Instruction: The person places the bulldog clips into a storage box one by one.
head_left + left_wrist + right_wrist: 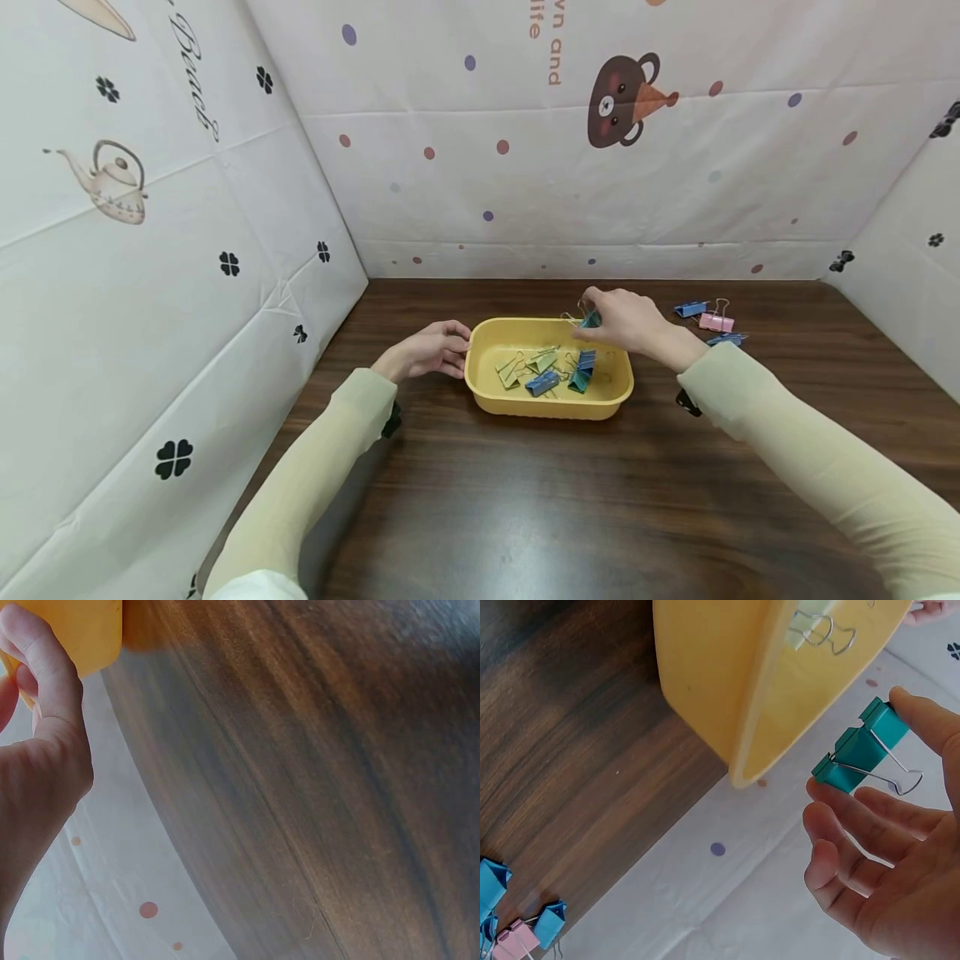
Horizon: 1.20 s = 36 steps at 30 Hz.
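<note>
Over the far rim of the yellow tray, the R hand pinches a teal binder clip btwn thumb and fingertips; wrist view shows the clip's wire handle folded toward the palm, other fingers loosely curled, clip held clear of the tray wall. L hand rests against the tray's left end, fingers curled at the rim w/ thumb on the outside wall; whether it actually grips or just touches, can't tell. Tray sits on a dark wood table, approx centre. Inside it: several clips in a loose heap, incl. two pale green clips, a blue clip, another teal one beside it. On the table right of the tray, beyond the R wrist: a pink clip w/ blue ones just beside it, well apart from the tray. White printed sheets wall in the table on three sides.
</note>
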Motion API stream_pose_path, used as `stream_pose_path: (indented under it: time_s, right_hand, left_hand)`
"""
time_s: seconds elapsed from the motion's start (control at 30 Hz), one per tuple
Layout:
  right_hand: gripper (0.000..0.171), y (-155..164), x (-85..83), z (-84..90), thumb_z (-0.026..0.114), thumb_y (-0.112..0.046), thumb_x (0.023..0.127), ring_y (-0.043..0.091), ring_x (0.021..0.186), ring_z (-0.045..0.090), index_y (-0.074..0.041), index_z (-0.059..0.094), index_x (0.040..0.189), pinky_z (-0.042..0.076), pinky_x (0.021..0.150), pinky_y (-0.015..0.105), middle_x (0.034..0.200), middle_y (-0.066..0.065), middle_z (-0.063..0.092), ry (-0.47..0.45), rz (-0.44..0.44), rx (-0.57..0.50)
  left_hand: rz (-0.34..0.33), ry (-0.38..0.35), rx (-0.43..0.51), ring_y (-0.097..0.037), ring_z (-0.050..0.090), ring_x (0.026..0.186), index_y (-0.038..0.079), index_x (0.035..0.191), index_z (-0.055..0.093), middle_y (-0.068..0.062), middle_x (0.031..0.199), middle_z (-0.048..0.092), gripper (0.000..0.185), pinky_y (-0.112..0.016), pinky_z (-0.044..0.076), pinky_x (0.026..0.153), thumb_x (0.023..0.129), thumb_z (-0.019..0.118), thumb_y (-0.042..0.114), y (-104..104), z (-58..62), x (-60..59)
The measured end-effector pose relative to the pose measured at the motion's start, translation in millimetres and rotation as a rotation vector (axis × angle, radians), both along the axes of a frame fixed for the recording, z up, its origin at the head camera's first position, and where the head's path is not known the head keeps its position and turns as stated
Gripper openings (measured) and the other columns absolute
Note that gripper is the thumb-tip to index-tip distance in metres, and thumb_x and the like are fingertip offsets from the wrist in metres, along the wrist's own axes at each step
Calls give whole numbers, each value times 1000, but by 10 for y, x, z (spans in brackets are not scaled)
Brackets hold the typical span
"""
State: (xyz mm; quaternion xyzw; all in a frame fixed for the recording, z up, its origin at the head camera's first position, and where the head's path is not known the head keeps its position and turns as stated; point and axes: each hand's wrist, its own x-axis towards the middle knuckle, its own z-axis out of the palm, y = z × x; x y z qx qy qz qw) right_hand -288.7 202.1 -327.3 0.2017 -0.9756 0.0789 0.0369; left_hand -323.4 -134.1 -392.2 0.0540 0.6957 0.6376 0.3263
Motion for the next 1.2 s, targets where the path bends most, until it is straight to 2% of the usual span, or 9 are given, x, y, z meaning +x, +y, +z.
stream_pose_path:
  time_s: [0.17, 0.43, 0.7, 0.83, 0.93, 1.07, 1.2]
  right_hand:
    - [59, -65, 54, -25, 70, -49, 83, 16, 66, 56, -6, 56, 121, 38, 46, 28, 93, 9, 69, -20, 35, 17]
    - [69, -146, 109, -62, 70, -53, 81, 22, 78, 65, -6, 53, 128, 45, 49, 30, 101, 12, 70, -26, 60, 34]
    - [67, -202, 157, -121, 69, -51, 83, 18, 70, 59, -5, 53, 129, 42, 48, 29, 81, 7, 64, -39, 102, 32]
    - [66, -185, 160, -101, 62, -53, 89, 18, 72, 62, -3, 52, 131, 48, 53, 30, 89, 9, 68, -48, 99, -5]
    - [65, -110, 127, -59, 55, -53, 93, 25, 82, 65, -1, 50, 133, 53, 64, 38, 101, 15, 69, -47, 59, -38]
    - [62, 93, 35, -29, 50, -52, 96, 33, 93, 65, 0, 52, 130, 54, 74, 48, 113, 22, 66, -24, -23, -72]
    - [63, 398, -66, -70, 50, -52, 96, 37, 90, 65, 4, 54, 125, 53, 70, 49, 109, 26, 66, -14, -102, -89]
  left_hand:
    - [4, 0, 1, -19, 63, 64, 7, 118, 42, -11, 85, 60, 21, -33, 59, 63, 99, 50, 7, 4, -9, 3]
    - [-7, 8, 5, -19, 63, 65, 6, 119, 41, -10, 84, 60, 22, -33, 58, 63, 99, 50, 6, 2, -16, -3]
    - [-12, 19, -1, -19, 62, 66, 3, 125, 38, -10, 85, 59, 28, -32, 58, 63, 99, 50, 6, 13, 4, 1]
    - [-8, 17, -1, -19, 62, 66, 3, 125, 38, -10, 85, 59, 29, -33, 58, 63, 99, 50, 6, 11, 3, -2]
    - [0, 14, 2, -19, 62, 65, 3, 125, 38, -11, 85, 59, 28, -33, 58, 63, 99, 50, 7, 7, -3, -10]
    - [11, 12, 1, -19, 62, 64, 5, 121, 40, -11, 85, 59, 24, -33, 58, 63, 99, 50, 6, 5, -15, -13]
    - [12, 9, 1, -20, 62, 64, 6, 120, 41, -10, 85, 58, 24, -33, 58, 63, 98, 51, 6, 5, -25, -10]
